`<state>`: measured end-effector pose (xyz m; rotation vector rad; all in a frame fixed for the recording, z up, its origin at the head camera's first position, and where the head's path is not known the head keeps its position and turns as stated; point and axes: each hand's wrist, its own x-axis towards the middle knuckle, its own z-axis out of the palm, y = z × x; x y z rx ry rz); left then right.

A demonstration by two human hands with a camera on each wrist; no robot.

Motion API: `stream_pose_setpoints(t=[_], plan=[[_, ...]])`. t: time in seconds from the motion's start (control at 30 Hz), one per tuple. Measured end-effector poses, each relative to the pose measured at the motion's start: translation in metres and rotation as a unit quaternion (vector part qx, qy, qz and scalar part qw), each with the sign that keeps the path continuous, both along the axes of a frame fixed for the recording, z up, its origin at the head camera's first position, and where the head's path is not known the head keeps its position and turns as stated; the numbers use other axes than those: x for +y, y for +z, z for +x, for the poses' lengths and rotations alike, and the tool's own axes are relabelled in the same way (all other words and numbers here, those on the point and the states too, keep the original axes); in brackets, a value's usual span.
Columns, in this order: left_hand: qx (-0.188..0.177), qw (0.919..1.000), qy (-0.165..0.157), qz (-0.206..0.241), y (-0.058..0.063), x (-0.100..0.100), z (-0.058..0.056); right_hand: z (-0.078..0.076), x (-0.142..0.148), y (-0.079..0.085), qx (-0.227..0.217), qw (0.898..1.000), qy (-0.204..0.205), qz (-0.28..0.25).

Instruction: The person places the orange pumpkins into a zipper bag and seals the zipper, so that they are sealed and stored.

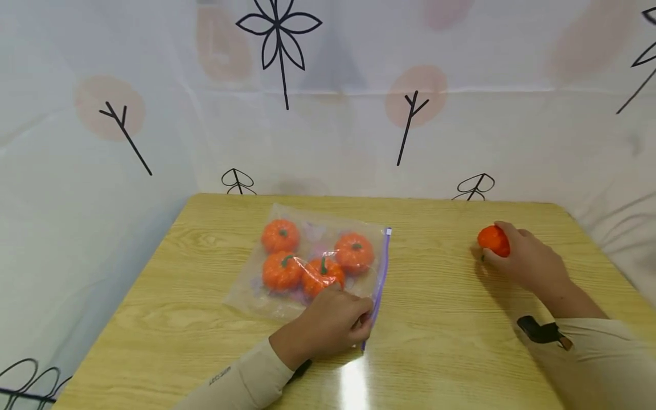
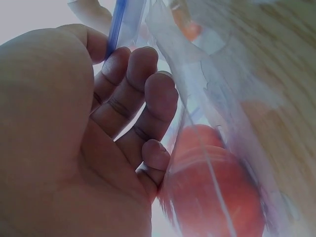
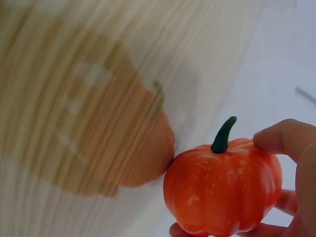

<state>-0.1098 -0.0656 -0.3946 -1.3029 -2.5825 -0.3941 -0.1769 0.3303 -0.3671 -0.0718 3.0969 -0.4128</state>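
Note:
A clear zip bag (image 1: pixel 307 219) with a purple zip edge (image 1: pixel 381 279) lies on the table, several small orange pumpkins (image 1: pixel 355 253) inside it. My left hand (image 1: pixel 328 319) is at the bag's near right side, its thumb and curled fingers pinching the zip edge, as the left wrist view also shows beside the blue-purple strip (image 2: pixel 116 27). Over at the right, my right hand (image 1: pixel 533 265) grips another small pumpkin (image 3: pixel 222 187) with a green stem. In the right wrist view this pumpkin is at the table surface, thumb on one side and fingers underneath.
The wooden table (image 1: pixel 435 341) ends at a pale cloth backdrop (image 1: pixel 338 142) printed with plant drawings. Bare wood lies between the bag and the right hand. Black straps (image 1: pixel 538 330) show at the wrists.

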Motion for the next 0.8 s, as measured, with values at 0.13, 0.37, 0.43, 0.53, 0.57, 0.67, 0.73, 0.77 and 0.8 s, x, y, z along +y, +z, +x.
stream_pose_setpoints(t=[0.13, 0.37, 0.43, 0.53, 0.57, 0.67, 0.73, 0.77, 0.8], plan=[[0.005, 1.0, 0.003, 0.005, 0.0, -0.001, -0.001, -0.002, -0.025, -0.001, 0.003, 1.0, 0.017, -0.019], [-0.005, 0.9999, -0.001, -0.01, -0.001, 0.0, -0.002, 0.0, -0.058, -0.004, 0.008, 0.998, 0.022, -0.052], [-0.011, 0.9999, -0.001, -0.012, -0.001, 0.001, -0.001, 0.001, -0.066, -0.004, 0.012, 0.998, 0.02, -0.055], [-0.012, 0.9999, 0.0, -0.011, -0.001, 0.001, -0.001, 0.003, -0.078, -0.003, 0.021, 0.998, 0.014, -0.056], [-0.013, 0.9999, 0.001, -0.011, -0.001, 0.001, -0.001, 0.004, -0.081, -0.002, 0.021, 0.998, 0.011, -0.056], [-0.012, 0.9999, 0.001, -0.013, -0.001, 0.001, -0.001, 0.007, -0.088, -0.001, 0.017, 0.998, 0.008, -0.06], [-0.011, 0.9998, 0.001, -0.013, 0.0, 0.001, -0.001, 0.009, -0.092, 0.0, 0.011, 0.998, 0.009, -0.066], [-0.011, 0.9999, 0.0, -0.012, 0.0, 0.001, -0.001, 0.01, -0.093, 0.0, 0.01, 0.997, 0.01, -0.07], [-0.009, 0.9999, 0.0, -0.011, 0.001, 0.001, -0.001, 0.01, -0.094, 0.0, 0.011, 0.997, 0.012, -0.073]])
